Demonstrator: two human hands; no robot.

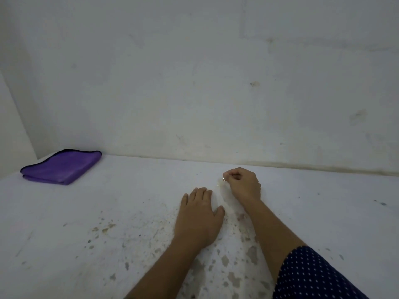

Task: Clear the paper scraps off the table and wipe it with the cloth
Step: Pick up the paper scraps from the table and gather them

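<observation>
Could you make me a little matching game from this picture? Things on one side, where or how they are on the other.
Things: 1 cloth; 2 left hand; 3 right hand; 4 sleeve.
States: A curled, pinching a small scrap; B folded, far left; C dark blue, white dots; D flat on the table.
Pairs: 1-B; 2-D; 3-A; 4-C.

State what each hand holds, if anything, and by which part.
The right hand pinches what looks like a small paper scrap by its top edge. The left hand rests on the table; whether it holds anything cannot be told.
</observation>
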